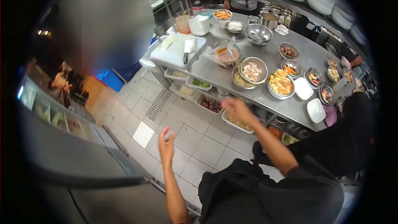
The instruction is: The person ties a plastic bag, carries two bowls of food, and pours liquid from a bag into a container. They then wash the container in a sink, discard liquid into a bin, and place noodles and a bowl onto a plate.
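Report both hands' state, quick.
Left hand: open, fingers apart, nothing in it.
Right hand: blurred, nothing visible in it; open or closed can't be told.

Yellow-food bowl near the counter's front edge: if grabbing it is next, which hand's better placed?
Right, likely. The right hand, though blurred, appears nearer the yellow-food bowl and close to the counter; the left hand is farther off, seen against the floor tiles.

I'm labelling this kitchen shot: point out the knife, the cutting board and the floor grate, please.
Knife (189, 47): head view, on its blade.
Cutting board (171, 49): head view, on its bare top surface.
Floor grate (158, 104): head view, near its middle.
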Demonstrator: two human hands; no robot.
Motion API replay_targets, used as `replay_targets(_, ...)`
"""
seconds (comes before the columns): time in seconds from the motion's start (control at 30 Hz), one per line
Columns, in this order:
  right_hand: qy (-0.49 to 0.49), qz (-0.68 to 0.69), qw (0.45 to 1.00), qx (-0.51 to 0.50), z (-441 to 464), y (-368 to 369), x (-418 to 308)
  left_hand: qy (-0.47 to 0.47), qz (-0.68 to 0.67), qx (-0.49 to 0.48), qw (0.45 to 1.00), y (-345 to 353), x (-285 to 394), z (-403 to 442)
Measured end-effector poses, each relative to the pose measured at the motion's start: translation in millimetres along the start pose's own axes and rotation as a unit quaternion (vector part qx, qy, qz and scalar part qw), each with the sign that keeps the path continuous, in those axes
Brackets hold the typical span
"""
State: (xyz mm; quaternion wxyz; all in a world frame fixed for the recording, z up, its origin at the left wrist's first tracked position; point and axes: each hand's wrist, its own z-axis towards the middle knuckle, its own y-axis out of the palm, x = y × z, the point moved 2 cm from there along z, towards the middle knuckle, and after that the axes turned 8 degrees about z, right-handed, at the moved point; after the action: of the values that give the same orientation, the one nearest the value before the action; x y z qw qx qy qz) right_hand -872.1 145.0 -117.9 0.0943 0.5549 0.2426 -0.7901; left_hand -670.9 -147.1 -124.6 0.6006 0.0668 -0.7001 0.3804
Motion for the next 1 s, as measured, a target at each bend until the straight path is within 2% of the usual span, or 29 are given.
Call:
replay_targets(0.03, -0.055, -0.105, 0.992, 0.036, 65.4, -13.0, 5.4, 0.010, 0.018, 0.013, 1.000, -20.6, 23.5, 29.8)
replay_targets(0.1, -0.110, -0.154, 0.980, 0.056, 179.1, -36.4, 11.4, 0.027, 0.041, 0.011, 0.999, -40.6, 66.1, 95.9)
replay_targets(0.17, -0.048, -0.328, 0.943, -0.010, 275.1, -60.1, 66.4, 0.129, 0.001, -0.021, 0.991, -11.8, 114.5, 163.8)
replay_targets(0.23, 0.008, -0.376, 0.926, -0.011, 316.1, -70.6, 91.2, 0.270, 0.002, -0.124, 0.955, 60.2, 169.6, 223.7)
replay_targets(0.27, 0.053, -0.413, 0.909, -0.017, 329.3, -69.3, 102.7, 0.308, 0.039, -0.196, 0.930, 98.3, 191.6, 246.8)
replay_targets(0.3, 0.064, -0.423, 0.904, 0.000, 350.7, -73.7, 114.8, 0.381, -0.044, -0.239, 0.892, 155.5, 185.6, 283.8)
replay_targets(0.33, 0.069, -0.461, 0.881, -0.079, 360.4, -69.0, 133.7, 0.379, -0.113, -0.307, 0.866, 211.2, 181.3, 315.2)
replay_targets(0.37, 0.096, -0.493, 0.851, -0.154, 374.7, -74.3, 156.4, 0.350, -0.102, -0.345, 0.865, 289.4, 159.1, 368.1)
replay_targets(0.4, 0.094, -0.496, 0.859, -0.090, 373.8, -76.6, 164.6, 0.331, -0.078, -0.363, 0.867, 342.4, 145.6, 398.0)
replay_targets(0.43, 0.095, -0.493, 0.865, -0.027, 365.2, -79.0, 172.4, 0.333, -0.084, -0.377, 0.860, 362.4, 144.2, 411.3)
replay_targets(0.5, 0.157, -0.490, 0.857, 0.018, 355.9, -94.2, 147.7, 0.359, 0.052, -0.325, 0.874, 385.1, 134.1, 420.5)
replay_targets(0.57, 0.213, -0.480, 0.849, 0.063, 360.3, -117.0, 140.7, 0.353, 0.037, -0.325, 0.877, 404.1, 144.2, 427.3)
replay_targets(0.63, 0.384, -0.256, 0.885, -0.061, 363.0, -136.7, 163.9, 0.456, 0.069, -0.243, 0.853, 426.4, 153.2, 433.3)
replay_targets(0.67, 0.209, -0.153, 0.965, -0.050, 366.1, -141.5, 169.3, 0.453, 0.084, -0.225, 0.859, 442.3, 161.6, 439.8)
replay_targets(0.7, 0.212, -0.154, 0.964, -0.044, 364.8, -145.1, 179.4, 0.456, 0.081, -0.229, 0.856, 456.4, 171.8, 449.9)
replay_targets(0.77, 0.352, 0.048, 0.928, 0.111, 353.4, -143.7, 206.3, 0.370, 0.189, -0.366, 0.833, 481.7, 169.5, 476.7)
replay_targets(0.8, 0.310, 0.097, 0.930, 0.170, 351.0, -133.0, 216.1, 0.211, 0.154, -0.473, 0.841, 488.3, 159.7, 489.9)
replay_targets(0.83, 0.311, 0.102, 0.929, 0.172, 345.8, -115.4, 234.2, 0.210, 0.159, -0.474, 0.840, 486.4, 144.8, 502.8)
replay_targets(0.9, 0.308, 0.072, 0.875, 0.368, 331.9, -97.1, 268.0, 0.142, 0.079, -0.538, 0.827, 474.6, 110.4, 506.9)
replay_targets(0.93, 0.314, 0.079, 0.869, 0.374, 334.6, -80.2, 253.4, 0.174, 0.042, -0.508, 0.843, 457.6, 114.1, 498.8)
replay_targets(1.0, 0.202, 0.147, 0.826, 0.506, 348.0, -54.2, 193.2, 0.210, 0.006, -0.493, 0.844, 430.2, 106.2, 485.4)
